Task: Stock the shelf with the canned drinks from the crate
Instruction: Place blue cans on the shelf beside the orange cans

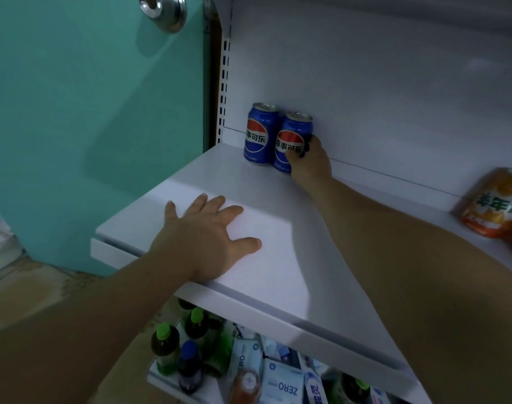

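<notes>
Left hand (208, 237) lies flat, fingers spread, on the white metal shelf (278, 266), probably bracing the reach. One blue cola can (259, 135) stands by the back wall; a second blue cola can (291, 135) touches it, grasped by the right hand (310, 158), apparently squaring the row

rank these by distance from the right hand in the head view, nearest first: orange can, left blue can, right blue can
1. right blue can, held in the right hand
2. left blue can, beside it on the left
3. orange can, far off to the right on the shelf
</notes>
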Available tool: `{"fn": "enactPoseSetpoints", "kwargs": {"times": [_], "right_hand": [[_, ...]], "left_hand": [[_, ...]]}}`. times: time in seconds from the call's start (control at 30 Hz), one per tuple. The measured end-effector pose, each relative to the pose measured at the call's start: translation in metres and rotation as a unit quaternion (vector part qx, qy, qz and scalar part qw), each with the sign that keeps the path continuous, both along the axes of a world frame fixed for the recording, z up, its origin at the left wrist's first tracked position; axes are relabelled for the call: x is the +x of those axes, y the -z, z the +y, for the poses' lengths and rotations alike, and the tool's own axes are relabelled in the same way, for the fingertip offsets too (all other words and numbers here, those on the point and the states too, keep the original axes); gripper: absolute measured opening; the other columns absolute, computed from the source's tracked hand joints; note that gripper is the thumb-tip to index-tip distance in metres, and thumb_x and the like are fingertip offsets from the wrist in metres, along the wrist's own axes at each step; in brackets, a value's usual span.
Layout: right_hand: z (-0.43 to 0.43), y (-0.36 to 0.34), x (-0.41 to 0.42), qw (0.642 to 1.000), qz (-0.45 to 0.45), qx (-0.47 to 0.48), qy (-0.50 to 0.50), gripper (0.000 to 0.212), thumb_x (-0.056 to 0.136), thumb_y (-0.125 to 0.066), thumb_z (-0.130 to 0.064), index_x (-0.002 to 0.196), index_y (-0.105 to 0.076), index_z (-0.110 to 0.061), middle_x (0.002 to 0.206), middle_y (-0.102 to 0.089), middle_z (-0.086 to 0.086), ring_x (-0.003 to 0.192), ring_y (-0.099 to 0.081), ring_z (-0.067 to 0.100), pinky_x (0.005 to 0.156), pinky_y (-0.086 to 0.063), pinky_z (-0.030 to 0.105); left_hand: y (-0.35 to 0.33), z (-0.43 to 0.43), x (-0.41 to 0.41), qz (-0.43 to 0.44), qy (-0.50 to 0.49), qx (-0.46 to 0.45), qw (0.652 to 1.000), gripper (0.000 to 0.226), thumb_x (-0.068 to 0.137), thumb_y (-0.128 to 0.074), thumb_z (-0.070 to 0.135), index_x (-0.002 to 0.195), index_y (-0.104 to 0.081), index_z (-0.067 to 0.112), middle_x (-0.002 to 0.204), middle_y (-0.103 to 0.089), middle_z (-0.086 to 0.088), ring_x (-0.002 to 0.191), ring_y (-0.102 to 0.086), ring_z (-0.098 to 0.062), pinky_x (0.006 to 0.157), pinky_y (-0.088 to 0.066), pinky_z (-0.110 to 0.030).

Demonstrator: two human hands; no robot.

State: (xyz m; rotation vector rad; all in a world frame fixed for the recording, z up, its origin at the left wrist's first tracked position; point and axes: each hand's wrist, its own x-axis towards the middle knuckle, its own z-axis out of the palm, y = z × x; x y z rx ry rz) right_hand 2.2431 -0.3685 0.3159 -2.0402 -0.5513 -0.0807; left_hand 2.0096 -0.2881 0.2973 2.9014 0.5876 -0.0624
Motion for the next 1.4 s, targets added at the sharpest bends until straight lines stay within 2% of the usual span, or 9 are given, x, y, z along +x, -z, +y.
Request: {"fn": "enactPoseSetpoints", "kwargs": {"times": [0.13,0.33,0.43,0.57,0.7,0.83,1.13,1.3,1.4], "right_hand": [[0.002,0.002,0.001,1.0,-0.004,0.003,0.012,0.055,0.093,-0.063,-0.032,0.141,-0.04,-0.017,0.137,-0.055,0.004,0.122,-0.054,0.022,0.086,-0.039,0.025],[-0.02,-0.007,-0.026,0.996,0.032,-0.085,0.015,0.077,0.093,-0.061,-0.04,0.152,-0.02,-0.012,0.153,-0.036,0.01,0.136,-0.04,0.027,0.097,-0.037,0.028],[-0.057,-0.023,-0.053,0.98,0.025,-0.194,-0.027,0.075,0.092,-0.059,-0.047,0.152,-0.026,-0.015,0.155,-0.032,0.008,0.135,-0.04,0.025,0.093,-0.034,0.024],[-0.135,-0.052,-0.089,0.931,0.049,-0.355,-0.071,0.075,0.092,-0.056,-0.053,0.152,-0.028,-0.017,0.157,-0.029,0.005,0.139,-0.035,0.023,0.106,-0.029,0.026],[-0.229,-0.082,-0.133,0.911,0.048,-0.409,-0.019,0.073,0.094,-0.052,-0.054,0.152,-0.028,-0.018,0.157,-0.029,0.005,0.139,-0.034,0.026,0.11,-0.028,0.03],[-0.335,-0.099,-0.183,0.908,0.029,-0.411,0.074,0.063,0.094,-0.055,-0.049,0.145,-0.039,-0.018,0.144,-0.045,0.008,0.127,-0.046,0.028,0.103,-0.035,0.032],[-0.589,-0.094,-0.348,0.841,0.107,-0.431,0.311,0.073,0.095,-0.052,-0.052,0.153,-0.024,-0.017,0.155,-0.033,0.009,0.133,-0.041,0.031,0.101,-0.04,0.038],[-0.682,-0.058,-0.442,0.795,0.192,-0.399,0.415,0.072,0.093,-0.053,-0.054,0.152,-0.029,-0.02,0.15,-0.04,0.008,0.13,-0.044,0.029,0.096,-0.043,0.038],[-0.721,-0.023,-0.481,0.776,0.23,-0.358,0.465,0.072,0.089,-0.057,-0.056,0.149,-0.034,-0.024,0.149,-0.042,0.005,0.132,-0.044,0.027,0.102,-0.04,0.039]], "left_hand": [[0.001,0.0,0.001,-0.004,0.001,-0.006,1.0,0.077,0.084,-0.027,0.077,0.15,-0.009,0.042,0.161,0.003,0.011,0.147,0.007,-0.013,0.115,0.006,-0.056],[-0.003,0.002,0.002,0.004,-0.004,-0.025,1.0,0.077,0.084,-0.028,0.077,0.15,-0.013,0.041,0.161,0.0,0.01,0.148,0.005,-0.014,0.115,0.007,-0.056],[-0.009,0.002,-0.005,-0.01,-0.003,-0.05,0.999,0.076,0.084,-0.033,0.076,0.149,-0.02,0.039,0.161,-0.005,0.008,0.148,0.002,-0.016,0.116,0.006,-0.055],[-0.023,-0.016,-0.008,0.028,-0.011,-0.1,0.995,0.085,0.081,-0.046,0.073,0.151,-0.021,0.031,0.161,-0.012,0.002,0.147,-0.009,-0.022,0.118,-0.003,-0.052],[-0.051,-0.104,-0.008,0.012,0.093,-0.229,0.969,0.088,0.079,-0.065,0.056,0.15,-0.024,0.024,0.155,-0.028,-0.001,0.133,-0.041,-0.019,0.112,-0.033,-0.036],[-0.068,-0.224,-0.019,-0.009,0.24,-0.171,0.956,0.083,0.085,-0.062,0.052,0.151,-0.02,0.025,0.158,-0.02,0.002,0.141,-0.029,-0.019,0.114,-0.026,-0.031],[-0.066,-0.478,-0.088,0.011,0.494,-0.108,0.863,0.077,0.084,-0.062,0.052,0.148,-0.03,0.023,0.153,-0.034,-0.003,0.135,-0.038,-0.023,0.109,-0.034,-0.034],[-0.036,-0.586,-0.138,0.078,0.604,-0.064,0.79,0.074,0.088,-0.058,0.05,0.15,-0.026,0.023,0.154,-0.03,-0.001,0.136,-0.037,-0.023,0.108,-0.036,-0.035],[-0.008,-0.634,-0.157,0.132,0.651,-0.057,0.745,0.068,0.091,-0.057,0.045,0.148,-0.03,0.018,0.152,-0.035,-0.004,0.135,-0.038,-0.023,0.106,-0.036,-0.033]]}}
